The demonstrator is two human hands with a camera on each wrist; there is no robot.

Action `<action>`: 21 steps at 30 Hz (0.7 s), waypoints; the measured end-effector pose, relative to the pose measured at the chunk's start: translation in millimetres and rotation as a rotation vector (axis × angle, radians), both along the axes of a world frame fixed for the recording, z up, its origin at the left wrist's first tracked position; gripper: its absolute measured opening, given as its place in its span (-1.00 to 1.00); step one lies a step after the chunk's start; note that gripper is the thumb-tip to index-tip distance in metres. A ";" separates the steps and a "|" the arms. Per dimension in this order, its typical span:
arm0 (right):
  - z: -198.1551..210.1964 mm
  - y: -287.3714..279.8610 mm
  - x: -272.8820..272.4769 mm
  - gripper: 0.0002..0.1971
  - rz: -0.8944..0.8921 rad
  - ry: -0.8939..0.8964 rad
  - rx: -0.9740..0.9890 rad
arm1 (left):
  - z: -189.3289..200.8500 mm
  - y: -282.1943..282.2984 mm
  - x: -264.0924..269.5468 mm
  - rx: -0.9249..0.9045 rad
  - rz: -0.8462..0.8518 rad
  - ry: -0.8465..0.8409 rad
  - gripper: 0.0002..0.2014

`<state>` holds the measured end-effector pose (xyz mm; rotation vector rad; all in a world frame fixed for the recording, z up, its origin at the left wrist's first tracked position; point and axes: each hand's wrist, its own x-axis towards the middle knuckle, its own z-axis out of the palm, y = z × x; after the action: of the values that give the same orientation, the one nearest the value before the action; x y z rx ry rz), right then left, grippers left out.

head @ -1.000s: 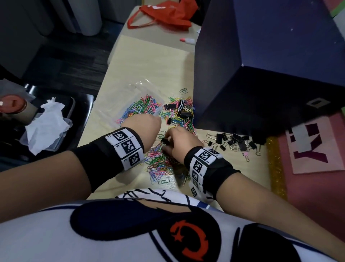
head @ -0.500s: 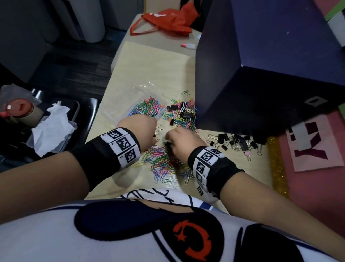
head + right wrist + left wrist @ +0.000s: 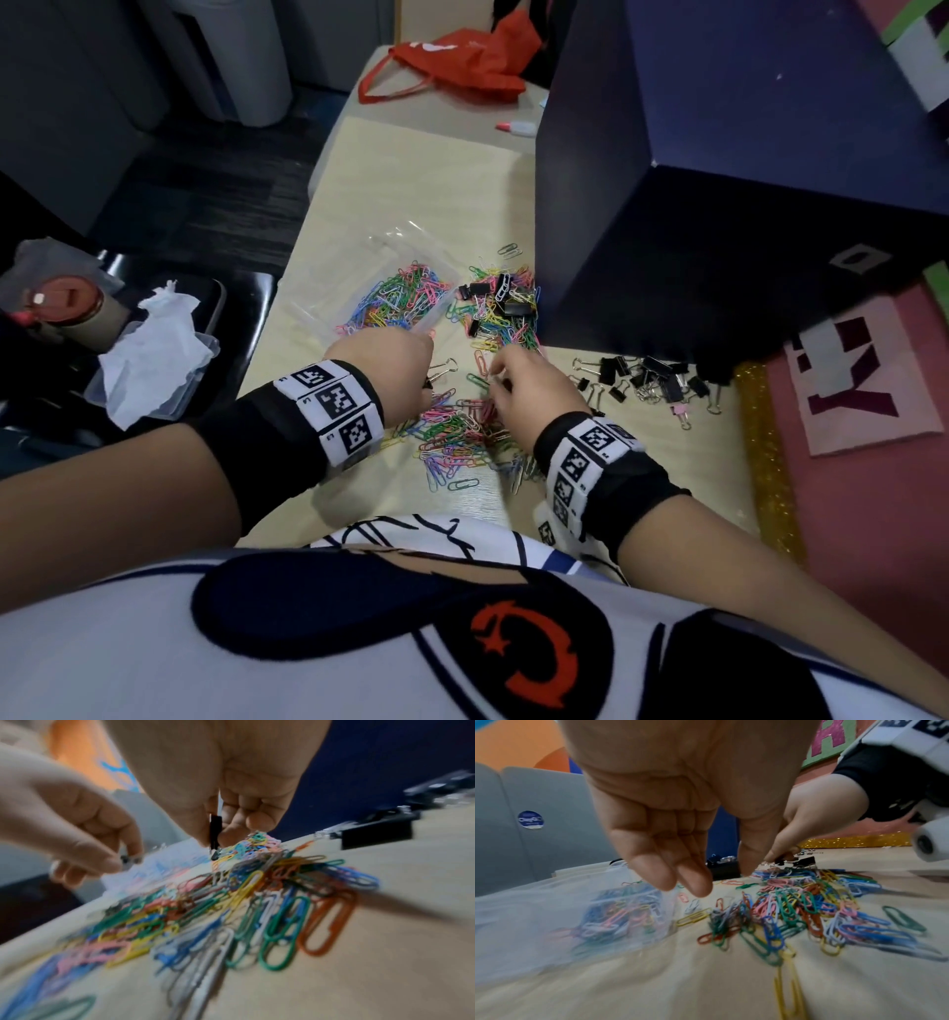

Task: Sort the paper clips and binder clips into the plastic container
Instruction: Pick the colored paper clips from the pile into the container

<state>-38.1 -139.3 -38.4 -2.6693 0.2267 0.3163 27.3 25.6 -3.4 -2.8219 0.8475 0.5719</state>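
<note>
Paper clips (image 3: 452,431) are mid-sorting: right hand (image 3: 524,383) pinches a black binder clip (image 3: 215,833); left hand (image 3: 382,360) hangs relaxed; next, drop it rightward.

Head cam: high, angled forward and down over both forearms onto the counter (image 3: 411,169). Left wrist cam: low, close under the left hand (image 3: 680,805), facing along the fingers. Right wrist cam: same setup under the right hand (image 3: 231,780), blurred. All three share the clip pile (image 3: 457,431).
</note>
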 end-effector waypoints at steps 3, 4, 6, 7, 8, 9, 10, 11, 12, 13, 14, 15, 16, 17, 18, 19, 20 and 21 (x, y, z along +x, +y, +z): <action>1.8 -18.1 -12.7 -0.97 -0.167 -0.067 0.065 | 3.8 -14.3 -2.4 0.017 -0.070 0.008 -0.73; 3.0 -24.2 -16.2 -0.95 -0.195 -0.055 0.071 | 4.8 -20.8 -2.3 0.009 -0.090 0.011 -0.73; 5.8 -34.6 -22.2 -0.93 -0.218 -0.015 0.082 | 8.5 -35.3 -2.4 -0.015 -0.118 0.028 -0.73; 6.9 -38.6 -24.8 -0.94 -0.228 0.001 0.088 | 10.6 -42.5 -3.0 -0.026 -0.133 0.035 -0.73; 8.5 -41.9 -27.1 -0.96 -0.243 0.011 0.091 | 12.2 -49.4 -3.9 -0.033 -0.151 0.035 -0.72; 9.5 -45.0 -28.9 -0.95 -0.262 0.010 0.090 | 13.6 -55.9 -5.0 -0.040 -0.169 0.024 -0.72; 10.4 -48.0 -31.1 -0.92 -0.289 0.004 0.084 | 14.6 -62.4 -6.0 -0.049 -0.184 0.013 -0.71; 12.7 -51.1 -33.8 -0.90 -0.318 -0.011 0.081 | 16.4 -68.9 -7.6 -0.073 -0.193 0.014 -0.72; 14.3 -53.2 -35.2 -0.90 -0.343 -0.024 0.085 | 17.9 -73.5 -8.0 -0.099 -0.193 0.026 -0.72; 15.9 -56.2 -38.1 -0.91 -0.374 -0.036 0.097 | 18.8 -79.9 -8.3 -0.130 -0.191 0.047 -0.72; 16.8 -59.5 -40.5 -0.92 -0.406 -0.037 0.115 | 19.1 -86.2 -7.7 -0.164 -0.177 0.067 -0.72; 17.7 -62.7 -43.2 -0.92 -0.433 -0.040 0.132 | 19.6 -92.2 -7.2 -0.218 -0.157 0.086 -0.71; 17.8 -66.5 -45.4 -0.92 -0.462 -0.044 0.139 | 19.5 -98.1 -6.4 -0.288 -0.127 0.104 -0.69; 18.2 -70.4 -47.0 -0.91 -0.495 -0.059 0.137 | 18.5 -103.6 -5.6 -0.378 -0.085 0.129 -0.65; 18.3 -74.8 -47.8 -0.90 -0.535 -0.081 0.123 | 18.0 -109.0 -5.5 -0.466 -0.035 0.172 -0.59; 19.2 -78.4 -48.2 -0.87 -0.582 -0.103 0.096 | 18.0 -113.2 -6.3 -0.548 0.009 0.228 -0.51; 19.4 -81.9 -49.0 -0.81 -0.635 -0.118 0.060 | 17.4 -116.0 -7.4 -0.612 0.048 0.294 -0.44; 19.7 -84.0 -49.7 -0.75 -0.684 -0.128 0.034 | 16.9 -117.2 -8.4 -0.654 0.068 0.345 -0.40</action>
<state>-87.9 -223.4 -18.6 -2.3847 1.0389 -0.0685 18.8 -91.6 13.4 -3.4000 1.1817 0.9638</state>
